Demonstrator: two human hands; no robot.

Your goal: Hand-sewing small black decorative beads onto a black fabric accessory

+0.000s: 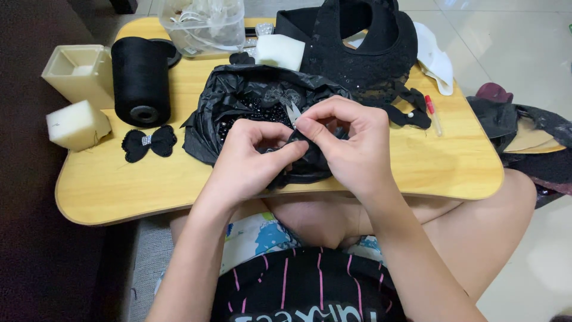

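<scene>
A small black fabric piece [301,156] was pinched between the fingers of the left hand [253,158] and the right hand [345,149] at the table's [453,173] near edge, the right also gripping small snips [293,113]. Bare wood was left along the near-left and right edges. Dark beads were held in the open black bag [238,95] mid-table, and pale odds in the clear tub [205,27] at the far edge.

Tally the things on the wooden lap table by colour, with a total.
Black: 5 – thread spool, finished bow, plastic bag, sequinned visor, fabric piece pinched by left hand and right hand
Cream or white: 4 – foam block, foam block, square holder, cloth
Clear: 1 – tub
Red: 1 – pen
Total: 11
</scene>
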